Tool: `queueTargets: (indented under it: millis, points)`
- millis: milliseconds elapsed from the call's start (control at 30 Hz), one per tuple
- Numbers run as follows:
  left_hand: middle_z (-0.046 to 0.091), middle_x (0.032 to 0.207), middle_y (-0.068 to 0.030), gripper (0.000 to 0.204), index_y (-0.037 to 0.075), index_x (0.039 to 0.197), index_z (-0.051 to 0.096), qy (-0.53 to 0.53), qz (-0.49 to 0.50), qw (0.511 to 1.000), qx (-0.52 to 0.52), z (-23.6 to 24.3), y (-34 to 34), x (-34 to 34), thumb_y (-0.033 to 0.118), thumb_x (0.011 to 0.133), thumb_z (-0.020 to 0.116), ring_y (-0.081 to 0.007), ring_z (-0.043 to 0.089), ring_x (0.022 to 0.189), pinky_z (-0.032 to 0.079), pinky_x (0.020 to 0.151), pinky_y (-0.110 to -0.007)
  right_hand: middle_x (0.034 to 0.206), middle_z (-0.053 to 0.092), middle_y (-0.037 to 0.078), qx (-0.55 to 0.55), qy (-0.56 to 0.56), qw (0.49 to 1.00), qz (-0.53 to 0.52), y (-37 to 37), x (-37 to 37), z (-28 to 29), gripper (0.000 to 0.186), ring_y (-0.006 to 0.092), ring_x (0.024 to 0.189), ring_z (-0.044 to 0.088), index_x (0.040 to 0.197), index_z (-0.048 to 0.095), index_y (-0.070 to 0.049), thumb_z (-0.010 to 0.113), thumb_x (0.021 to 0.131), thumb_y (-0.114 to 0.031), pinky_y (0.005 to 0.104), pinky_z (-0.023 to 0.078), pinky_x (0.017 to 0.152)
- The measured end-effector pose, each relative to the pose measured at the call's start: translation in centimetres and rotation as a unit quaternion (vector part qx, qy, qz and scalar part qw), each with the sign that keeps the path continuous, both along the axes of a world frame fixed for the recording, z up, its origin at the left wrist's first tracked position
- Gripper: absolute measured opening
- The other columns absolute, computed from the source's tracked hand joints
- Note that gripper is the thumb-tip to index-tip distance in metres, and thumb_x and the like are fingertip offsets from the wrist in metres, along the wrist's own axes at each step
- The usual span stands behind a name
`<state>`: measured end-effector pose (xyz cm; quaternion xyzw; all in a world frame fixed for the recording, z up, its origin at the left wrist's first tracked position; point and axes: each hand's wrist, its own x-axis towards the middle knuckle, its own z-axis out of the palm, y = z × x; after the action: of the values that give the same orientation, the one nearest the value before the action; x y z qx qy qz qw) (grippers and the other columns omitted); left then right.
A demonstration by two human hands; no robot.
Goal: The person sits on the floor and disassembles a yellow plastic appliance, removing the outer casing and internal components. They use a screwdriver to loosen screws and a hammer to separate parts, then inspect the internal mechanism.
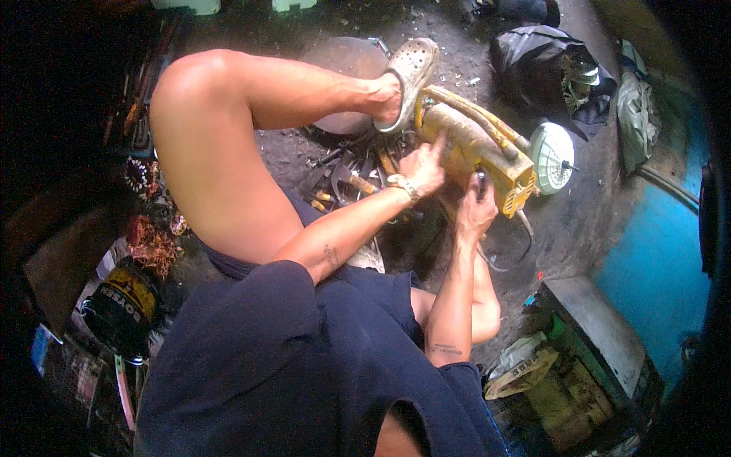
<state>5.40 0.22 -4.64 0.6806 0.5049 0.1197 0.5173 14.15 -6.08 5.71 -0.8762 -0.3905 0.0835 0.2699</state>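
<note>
A worn yellow power-tool-like machine [455,137] with a grey-brown cylindrical top, pale bars and a slotted end lies in front of me. My left hand [423,168] rests at its near side, index finger stretched onto the casing and nothing visible in its grip. My right hand [475,212] is closed round a small dark tool [480,183] against the machine's near right part. The fingers cover most of that tool, so its exact kind does not show. A grey cable [525,225] trails from the machine's lower right end.
My clog-covered foot [415,72] presses close beside the machine. A white ribbed disc [552,158] stands to its right, a black bag [533,65] beyond. Loose tools [354,179] lie left of it. An open metal box [594,320] sits lower right, a black-yellow bucket [122,305] at left.
</note>
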Motion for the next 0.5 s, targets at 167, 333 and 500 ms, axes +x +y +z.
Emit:
queueTargets:
  millis: [167, 333, 500]
  points:
    - [0.063, 0.108, -0.0262, 0.092, 0.021, 0.16, 0.016, -0.034, -0.007, 0.999, -0.034, 1.1, -1.6, 0.2, 0.017, 0.079, 0.058, -0.0463, 0.066, 0.093, 0.052, 0.083, -0.057, 0.092, 0.072, 0.024, -0.012, -0.085, 0.996, 0.01, 0.6, 0.0, 0.5, 0.03, 0.0383, 0.082, 0.073, 0.114, 0.072, -0.003, 0.064, 0.097, -0.026, 0.0433, 0.055, 0.072]
    - [0.063, 0.11, -0.0288, 0.094, 0.023, 0.162, 0.006, -0.005, 0.02, 0.995, -0.1, -1.0, -3.5, -1.4, 0.017, 0.082, 0.055, -0.0501, 0.064, 0.09, 0.051, 0.083, -0.059, 0.093, 0.073, 0.023, -0.004, -0.113, 0.993, 0.038, 1.0, 0.4, -0.3, 0.028, 0.0383, 0.083, 0.073, 0.115, 0.07, -0.003, 0.065, 0.095, -0.021, 0.0433, 0.055, 0.074]
    - [0.063, 0.103, -0.0249, 0.084, 0.019, 0.159, 0.022, -0.093, 0.033, 0.995, 0.006, 1.1, -2.7, -0.4, 0.016, 0.081, 0.055, -0.0469, 0.065, 0.082, 0.053, 0.076, -0.057, 0.099, 0.073, 0.022, 0.04, -0.055, 0.998, 0.014, 0.8, 0.0, 0.3, 0.026, 0.0352, 0.086, 0.074, 0.11, 0.071, 0.001, 0.066, 0.095, -0.02, 0.0408, 0.056, 0.077]
